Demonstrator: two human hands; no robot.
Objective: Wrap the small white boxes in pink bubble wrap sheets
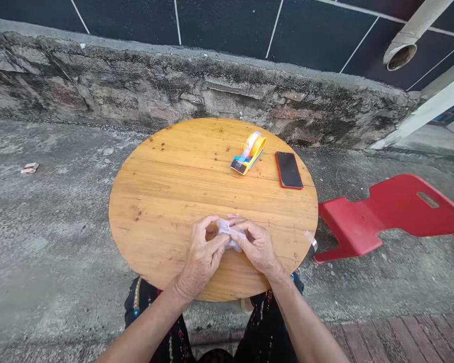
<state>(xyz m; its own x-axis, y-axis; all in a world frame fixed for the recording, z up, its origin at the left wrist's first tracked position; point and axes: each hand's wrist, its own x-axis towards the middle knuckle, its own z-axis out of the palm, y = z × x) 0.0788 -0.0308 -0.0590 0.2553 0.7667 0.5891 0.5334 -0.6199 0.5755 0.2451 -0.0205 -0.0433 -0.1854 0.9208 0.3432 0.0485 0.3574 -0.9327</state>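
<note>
A small, crumpled whitish bundle [224, 227], thin like plastic or paper, is held between both hands just above the near part of the round wooden table [162, 201]. My left hand [204, 247] pinches its left side with thumb and fingers. From the right, my right hand [257, 244] grips it, thumb pressed on its near edge. Whatever lies inside the bundle is hidden by the folds and my fingers. Beyond the hands, a yellow and blue tape dispenser [249, 154] with a roll of tape stands on the table.
A phone in a red case [289, 170] lies at the table's right. A strip of clear tape [310, 241] hangs off the right edge. The red chair [363, 222] is beside the table, and a stone ledge [166, 93] runs behind it. A small packet [30, 168] lies on the ground.
</note>
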